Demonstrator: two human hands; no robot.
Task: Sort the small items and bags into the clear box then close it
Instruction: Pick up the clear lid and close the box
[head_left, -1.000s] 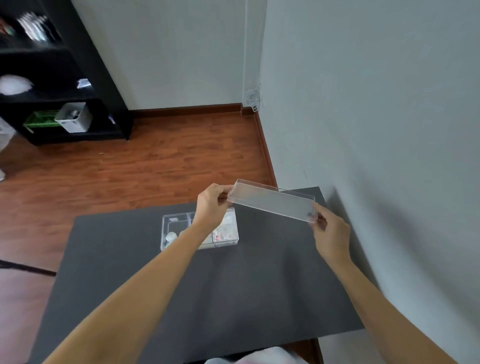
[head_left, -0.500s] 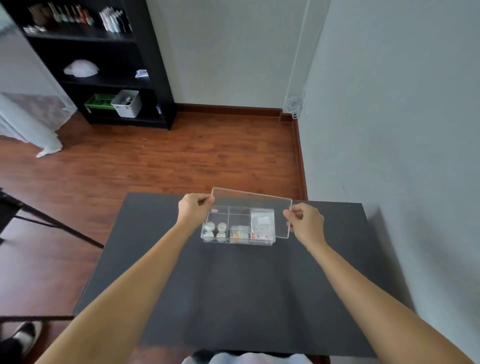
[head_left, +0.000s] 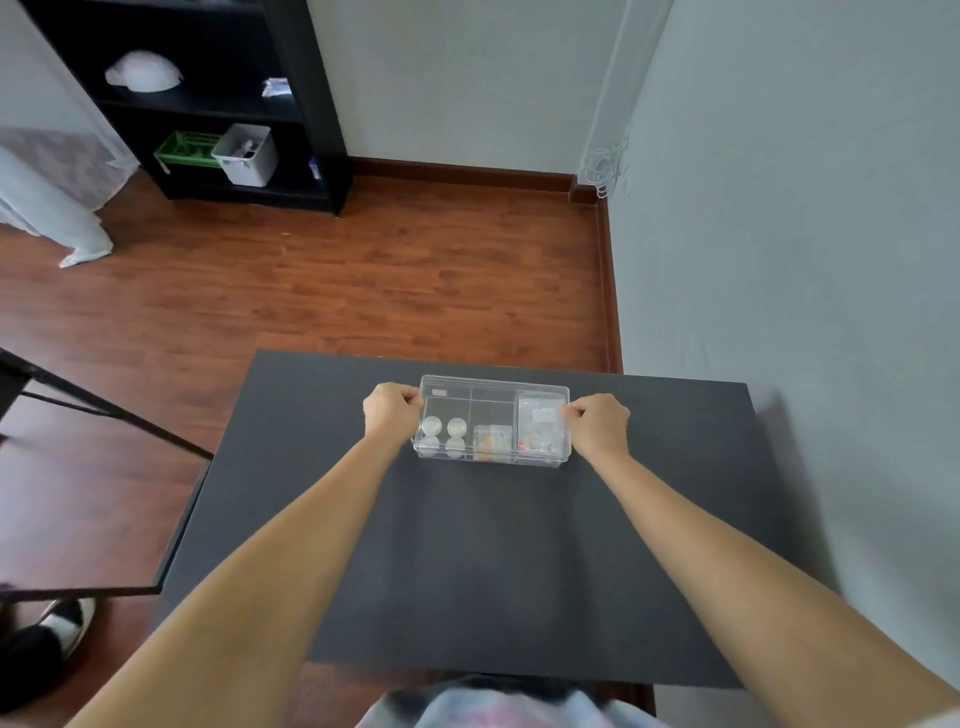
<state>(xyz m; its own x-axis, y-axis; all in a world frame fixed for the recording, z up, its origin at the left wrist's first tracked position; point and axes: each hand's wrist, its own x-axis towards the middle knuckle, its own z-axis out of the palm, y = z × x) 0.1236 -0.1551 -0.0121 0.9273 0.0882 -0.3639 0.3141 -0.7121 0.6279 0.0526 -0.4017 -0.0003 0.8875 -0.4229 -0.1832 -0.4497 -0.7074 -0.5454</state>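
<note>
A clear compartmented box (head_left: 491, 460) stands on the far middle of the dark table (head_left: 467, 561). Its clear lid (head_left: 493, 387) lies flat over the box top. My left hand (head_left: 390, 411) pinches the lid's left end and my right hand (head_left: 597, 422) pinches its right end. Through the plastic I see round white items (head_left: 444, 428) in the left compartment, a small bag with orange bits (head_left: 488, 441) in the middle and a larger bag with red and white bits (head_left: 541, 428) at the right.
A grey wall (head_left: 789, 260) runs close along the table's right side. A black shelf unit (head_left: 208, 104) with a white bin and green basket stands far left on the wooden floor. A black stand leg (head_left: 104, 410) sits left of the table. A shoe (head_left: 47, 639) shows at bottom left.
Both hands carried the lid from the air at the right over to the box and lowered it onto the top. The head view also swung left and down.
</note>
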